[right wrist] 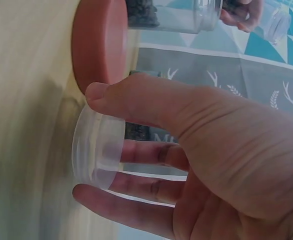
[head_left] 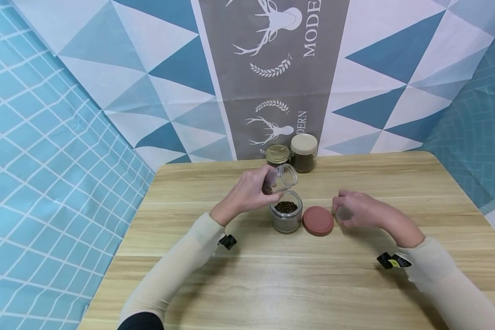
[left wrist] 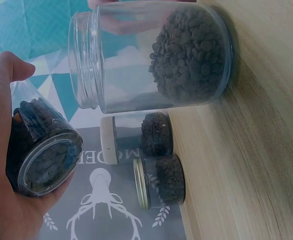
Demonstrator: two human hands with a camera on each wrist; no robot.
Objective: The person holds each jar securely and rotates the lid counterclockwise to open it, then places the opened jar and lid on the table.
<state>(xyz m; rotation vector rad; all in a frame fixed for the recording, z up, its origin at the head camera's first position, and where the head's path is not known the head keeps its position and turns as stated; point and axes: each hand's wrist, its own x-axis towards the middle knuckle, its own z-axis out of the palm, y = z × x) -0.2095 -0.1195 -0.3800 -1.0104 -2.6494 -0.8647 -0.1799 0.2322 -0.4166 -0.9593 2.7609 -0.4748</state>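
My left hand (head_left: 250, 189) grips a small clear jar (head_left: 286, 177) and holds it tilted over the open mouth of a larger glass jar (head_left: 286, 223). Small dark bean-like pieces (left wrist: 41, 120) lie inside the tilted jar, near its base. More such pieces (head_left: 286, 207) fill the lower part of the larger jar, which stands upright on the table. Beside it a red lid (head_left: 318, 221) lies flat. To the right of that, my right hand (head_left: 360, 210) pinches a translucent lid (right wrist: 97, 145) between thumb and fingers, low at the tabletop.
Against the patterned backdrop stand two closed jars with dark contents: one with a gold lid (head_left: 277, 154), one with a cream lid (head_left: 304, 145). The wooden table (head_left: 272, 284) reaches towards me, and a blue grid-patterned cloth (head_left: 37, 183) hangs along its left side.
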